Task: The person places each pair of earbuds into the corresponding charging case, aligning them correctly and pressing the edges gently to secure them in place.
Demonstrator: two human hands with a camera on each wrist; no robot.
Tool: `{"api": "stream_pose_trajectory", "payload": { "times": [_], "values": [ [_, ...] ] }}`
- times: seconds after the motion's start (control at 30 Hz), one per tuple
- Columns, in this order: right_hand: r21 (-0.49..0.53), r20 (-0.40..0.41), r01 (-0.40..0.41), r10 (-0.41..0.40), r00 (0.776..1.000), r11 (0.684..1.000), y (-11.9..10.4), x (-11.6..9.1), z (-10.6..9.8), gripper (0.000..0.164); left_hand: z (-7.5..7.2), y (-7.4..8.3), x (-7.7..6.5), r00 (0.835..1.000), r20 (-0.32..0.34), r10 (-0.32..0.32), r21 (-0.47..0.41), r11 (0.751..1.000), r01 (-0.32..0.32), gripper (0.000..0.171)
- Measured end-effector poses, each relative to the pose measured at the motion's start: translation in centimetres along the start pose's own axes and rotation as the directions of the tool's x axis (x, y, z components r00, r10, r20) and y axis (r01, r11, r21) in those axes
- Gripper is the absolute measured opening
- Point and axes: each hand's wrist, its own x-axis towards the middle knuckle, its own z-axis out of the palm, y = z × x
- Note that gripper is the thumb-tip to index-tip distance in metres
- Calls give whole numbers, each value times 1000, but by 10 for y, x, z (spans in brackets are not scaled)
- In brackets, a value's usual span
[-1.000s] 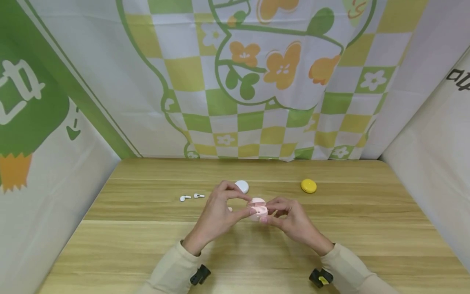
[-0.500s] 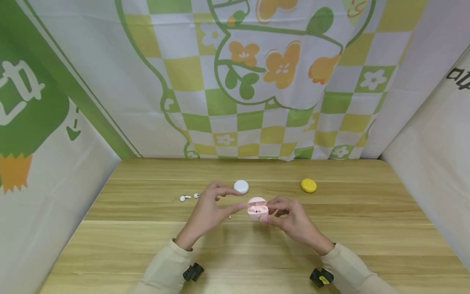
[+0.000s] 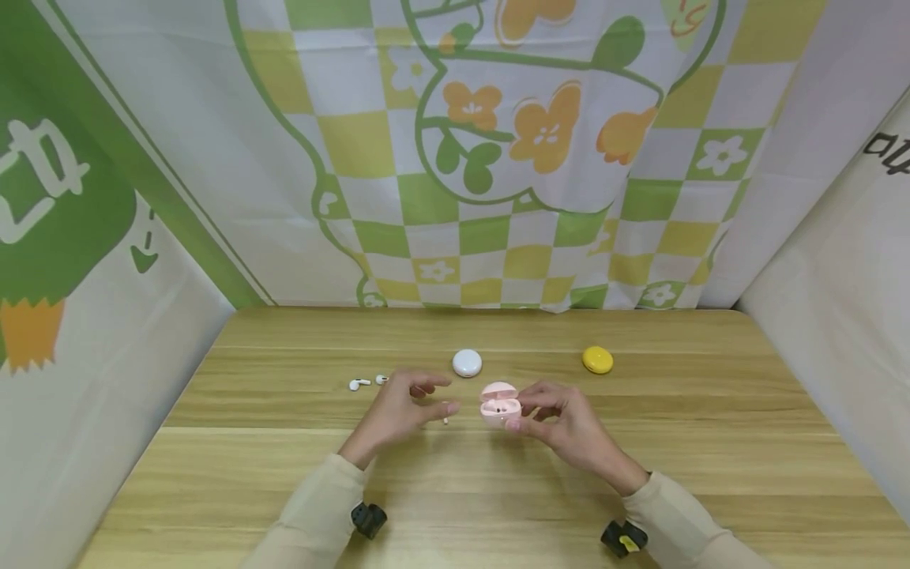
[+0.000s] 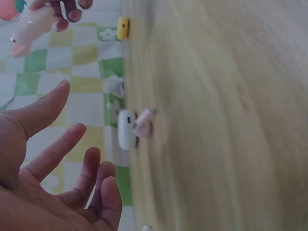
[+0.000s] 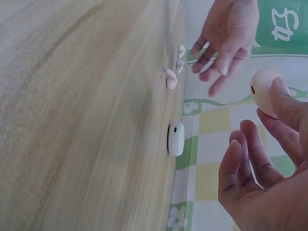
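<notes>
Earbud case [image 3: 501, 420], pink and rounded, is held above the middle of a wooden table [image 3: 455, 506], its lid tipped back so that the pale interior is shown to the head camera. Small dark marks can be seen inside; whether an earbud is seated there cannot be told. The case is pinched from its right side by the right hand [image 3: 562, 417], with the thumb placed at the front and a finger behind; the remaining fingers are loosely bent.

The left hand [image 3: 400, 409] is held to the left of the case, well clear of it, with thumb and fingers spread apart. On the table, just below the left thumb as viewed from the head, a small pink earbud [image 3: 445, 420] is partly hidden. From the left wrist, the earbud is seen in front of the white case [image 3: 467, 363], which is laid shut farther back on the table.

Two white earbuds [image 3: 359, 384] are set side by side beyond the left hand, the nearer one partly covered by it. A shut yellow case [image 3: 598, 359] is placed toward the back right. Behind the table, a cloth [image 3: 536, 182] is patterned with green, yellow and white checks and orange flowers. Both wrists are covered by beige sleeves [image 3: 313, 506].
</notes>
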Motion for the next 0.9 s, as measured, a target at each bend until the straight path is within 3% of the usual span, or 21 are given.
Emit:
{"api": "stream_pose_trajectory", "payload": {
  "times": [0.2,0.5,0.9],
  "values": [
    [-15,0,-9,9,1000,1000,2,1,1,21,3,-12,5,998,22,-55,19,998,54,39],
    [-6,11,-14,14,1000,1000,3,2,2,22,6,-26,8,999,7,-36,31,999,36,37],
    [-12,13,-27,27,1000,1000,3,2,3,23,9,-32,11,999,11,-32,71,997,32,41]
  ]
}}
